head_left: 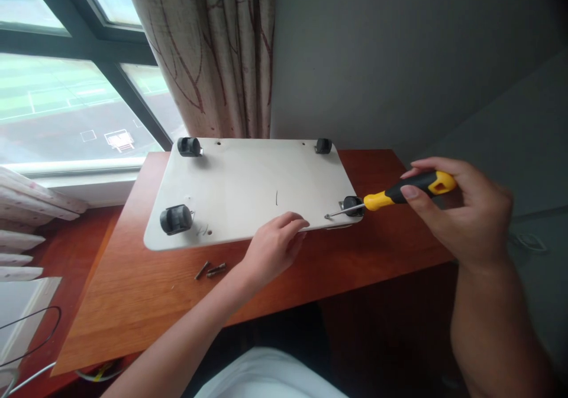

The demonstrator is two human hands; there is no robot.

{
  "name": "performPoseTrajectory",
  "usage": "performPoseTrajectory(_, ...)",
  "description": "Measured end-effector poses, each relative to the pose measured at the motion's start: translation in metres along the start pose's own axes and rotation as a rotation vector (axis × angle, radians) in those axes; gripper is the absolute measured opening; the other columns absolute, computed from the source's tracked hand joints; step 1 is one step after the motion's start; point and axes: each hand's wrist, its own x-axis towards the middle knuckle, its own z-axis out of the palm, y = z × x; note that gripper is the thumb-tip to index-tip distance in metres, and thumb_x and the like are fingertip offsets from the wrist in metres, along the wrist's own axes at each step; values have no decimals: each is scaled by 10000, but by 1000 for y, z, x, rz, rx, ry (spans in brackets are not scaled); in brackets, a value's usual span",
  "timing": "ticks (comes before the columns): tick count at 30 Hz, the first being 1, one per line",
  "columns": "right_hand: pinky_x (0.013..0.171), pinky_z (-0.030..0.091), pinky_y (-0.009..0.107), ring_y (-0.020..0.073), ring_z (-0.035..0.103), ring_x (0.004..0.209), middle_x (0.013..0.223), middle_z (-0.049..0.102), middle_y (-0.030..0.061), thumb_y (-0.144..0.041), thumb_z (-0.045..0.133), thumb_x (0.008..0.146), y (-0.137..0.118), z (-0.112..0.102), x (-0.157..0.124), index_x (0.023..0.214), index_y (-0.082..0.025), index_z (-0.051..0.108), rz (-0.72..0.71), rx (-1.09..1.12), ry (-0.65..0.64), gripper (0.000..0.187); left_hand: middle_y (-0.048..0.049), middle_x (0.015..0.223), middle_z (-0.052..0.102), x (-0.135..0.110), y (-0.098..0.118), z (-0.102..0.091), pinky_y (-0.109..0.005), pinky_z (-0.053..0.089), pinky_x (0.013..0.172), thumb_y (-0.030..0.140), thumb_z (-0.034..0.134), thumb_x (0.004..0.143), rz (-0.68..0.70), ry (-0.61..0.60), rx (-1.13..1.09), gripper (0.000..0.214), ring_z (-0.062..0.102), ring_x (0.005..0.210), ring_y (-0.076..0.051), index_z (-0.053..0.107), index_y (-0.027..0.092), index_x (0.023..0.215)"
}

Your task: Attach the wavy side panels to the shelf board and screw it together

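The left hand (275,245) lies open, steadying the board (248,182); the right hand (464,214), clamped on the screwdriver (410,191), should seat its tip squarely by the wheel (353,203).

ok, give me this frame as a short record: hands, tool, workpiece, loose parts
left: left hand rests on the near edge of the board, holding nothing
right: right hand grips the screwdriver by its yellow-and-black handle
tool tip: on the board beside the near-right caster
workpiece: pale board flat on the table, a caster at each corner, wheels up
loose parts: screws on the table, left of the left hand
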Motion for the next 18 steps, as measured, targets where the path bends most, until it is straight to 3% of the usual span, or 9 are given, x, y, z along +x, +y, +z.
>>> performPoseTrajectory(2, 824, 560, 310, 184, 709, 900, 1007, 747, 49, -332, 767, 824, 1, 3, 1, 1107, -213, 700, -17, -16, -16, 314, -97, 1229, 671, -24, 0, -3, -270, 585, 752, 183, 474, 997, -17, 30, 2, 256, 712, 902, -173, 634, 197, 1196)
performPoseTrajectory(8, 837, 559, 333, 190, 708, 908, 1011, 744, 35, -306, 754, 838, -4, 5, 11, 1134, -217, 671, -84, -44, -93, 321, -134, 1500, 513, -81, -10, 0, -333, 562, 998, 144, 490, 977, -64, 126, 185, 500, 618, 1259, -259, 443, 225, 1468)
performPoseTrajectory(14, 790, 571, 392, 246, 705, 942, 1100, 727, 4, -294, 664, 884, -20, -4, 29, 1134, -331, 647, -201, 18, -415, 254, -154, 1566, 423, -97, -20, 9, -369, 583, 983, 101, 500, 966, -41, 174, 266, 657, 557, 1331, -287, 284, 231, 1573)
performPoseTrajectory(18, 727, 546, 393, 254, 695, 848, 994, 729, 21, -381, 664, 882, -24, -1, 40, 1018, -312, 657, -185, -94, -458, 152, -166, 1592, 368, -98, -22, 17, -400, 584, 988, 114, 494, 969, -61, 155, 244, 668, 523, 1362, -303, 257, 229, 1583)
